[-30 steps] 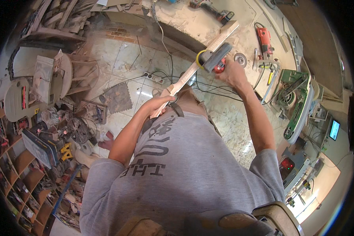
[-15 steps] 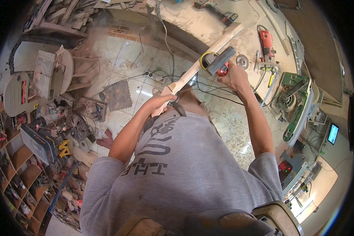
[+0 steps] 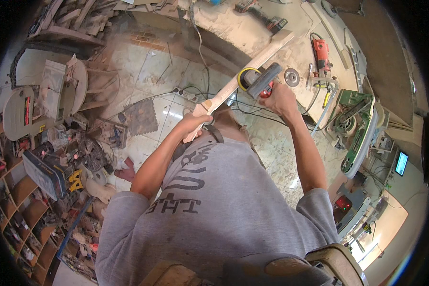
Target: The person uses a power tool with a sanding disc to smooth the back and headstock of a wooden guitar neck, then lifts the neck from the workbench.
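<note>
My left hand is closed around the near end of a long, pale, shaped wooden piece at my waist; its far end reaches onto the workbench. My right hand is closed on a red and black power tool with a yellow ring and a dark bar-shaped head, held against or just beside the wood's middle; contact is unclear. A round metal disc lies on the bench to the right of the tool.
The bench holds a cordless drill, a red corded tool and yellow-handled pliers. A green belt sander is at right. Cables cross the tiled floor. Stacked offcuts, machinery and cubby shelves are at left.
My right hand and tool moved down to the right about half a second ago, then came back left along the wood, sitting slightly lower than at first. My left hand barely moved.
</note>
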The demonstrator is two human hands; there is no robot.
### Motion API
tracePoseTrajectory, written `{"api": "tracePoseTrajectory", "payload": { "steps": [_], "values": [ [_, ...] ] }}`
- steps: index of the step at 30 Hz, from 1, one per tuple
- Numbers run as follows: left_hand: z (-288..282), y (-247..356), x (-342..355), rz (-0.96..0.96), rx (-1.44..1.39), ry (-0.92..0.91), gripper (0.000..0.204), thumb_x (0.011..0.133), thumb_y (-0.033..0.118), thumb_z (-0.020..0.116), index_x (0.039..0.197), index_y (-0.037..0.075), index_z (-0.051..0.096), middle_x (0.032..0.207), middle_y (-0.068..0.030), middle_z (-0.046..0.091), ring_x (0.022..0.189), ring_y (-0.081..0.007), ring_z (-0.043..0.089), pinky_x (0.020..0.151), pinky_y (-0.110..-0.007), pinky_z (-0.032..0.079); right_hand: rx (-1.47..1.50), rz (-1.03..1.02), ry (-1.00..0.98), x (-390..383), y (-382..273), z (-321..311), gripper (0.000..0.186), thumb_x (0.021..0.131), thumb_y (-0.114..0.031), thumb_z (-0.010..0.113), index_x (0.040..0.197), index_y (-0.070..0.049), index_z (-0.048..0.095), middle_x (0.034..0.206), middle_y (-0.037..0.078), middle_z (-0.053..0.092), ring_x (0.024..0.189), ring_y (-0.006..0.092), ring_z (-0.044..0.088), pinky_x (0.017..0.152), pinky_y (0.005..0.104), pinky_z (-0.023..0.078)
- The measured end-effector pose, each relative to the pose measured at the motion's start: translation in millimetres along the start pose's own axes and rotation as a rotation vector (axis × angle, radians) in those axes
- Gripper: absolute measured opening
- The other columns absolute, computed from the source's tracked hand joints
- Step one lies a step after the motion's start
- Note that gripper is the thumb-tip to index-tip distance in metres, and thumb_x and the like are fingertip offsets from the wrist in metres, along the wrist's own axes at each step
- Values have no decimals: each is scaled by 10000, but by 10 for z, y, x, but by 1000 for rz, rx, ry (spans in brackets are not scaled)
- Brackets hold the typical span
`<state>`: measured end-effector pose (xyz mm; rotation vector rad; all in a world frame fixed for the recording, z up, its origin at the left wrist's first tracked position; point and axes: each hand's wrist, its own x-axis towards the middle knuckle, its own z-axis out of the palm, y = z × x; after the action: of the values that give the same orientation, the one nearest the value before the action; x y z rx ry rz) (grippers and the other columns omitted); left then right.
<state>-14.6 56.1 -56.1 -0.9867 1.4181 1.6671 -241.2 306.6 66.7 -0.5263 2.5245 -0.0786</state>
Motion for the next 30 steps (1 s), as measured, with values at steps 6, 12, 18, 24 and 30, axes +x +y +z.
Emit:
{"api": "tracePoseTrajectory", "payload": {
  "steps": [6, 12, 18, 24, 30],
  "values": [
    [25, 53, -87, 119, -67, 51, 484, 833, 363, 849, 1111, 0, 690, 839, -39, 629, 548, -124, 570, 442, -291, 463, 41, -61, -6, -102, -184, 144, 646, 698, -404, 852, 1138, 24, 650, 1017, 282, 749, 972, 451, 742, 873, 517, 599],
    [29, 68, -165, 144, -63, 89, 438, 841, 318, 835, 1107, -3, 703, 838, -30, 653, 511, -130, 575, 436, -300, 464, 21, -118, -33, -175, -425, 203, 626, 670, -360, 857, 1122, 25, 657, 967, 284, 752, 967, 454, 739, 886, 513, 593],
    [47, 138, -259, 139, -36, 130, 419, 838, 307, 822, 1113, 12, 711, 832, -40, 677, 488, -138, 587, 428, -314, 466, 19, -73, -15, -15, -327, 11, 619, 676, -364, 858, 1124, 12, 656, 968, 262, 761, 955, 431, 746, 876, 506, 595],
    [39, 203, -307, 159, 25, 170, 438, 825, 303, 824, 1114, -6, 709, 822, -51, 690, 482, -144, 599, 425, -318, 476, -38, -197, -61, -136, -513, 162, 647, 661, -379, 865, 1134, 10, 657, 997, 274, 755, 951, 447, 742, 880, 509, 594],
    [68, 262, -402, 186, 91, 259, 450, 804, 309, 841, 1074, -29, 717, 776, -78, 705, 471, -159, 627, 425, -325, 491, -13, -91, 56, 33, -388, 7, 614, 702, -395, 829, 1107, 38, 670, 959, 280, 752, 942, 453, 750, 857, 516, 609]
  ]
}}
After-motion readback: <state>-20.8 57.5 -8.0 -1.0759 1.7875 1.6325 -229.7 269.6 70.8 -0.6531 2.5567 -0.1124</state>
